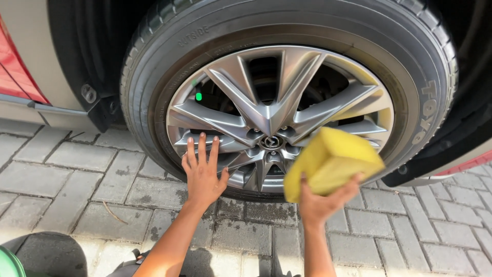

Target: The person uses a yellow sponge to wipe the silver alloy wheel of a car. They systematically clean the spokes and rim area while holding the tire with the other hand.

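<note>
A car wheel fills the upper view: a black tyre (154, 66) around a silver multi-spoke alloy rim (266, 118). My left hand (203, 172) is flat with fingers spread, resting against the lower left of the rim and tyre. My right hand (323, 202) holds a thick yellow sponge (330, 159) up in front of the rim's lower right. The sponge hides part of the lower spokes.
Grey paving blocks (77, 174) cover the ground, damp below the wheel. The car's body (31, 61) and a black mud flap (100, 107) are at the left; a wheel arch trim (435, 159) is at the right. A green object (9, 264) shows at the bottom left corner.
</note>
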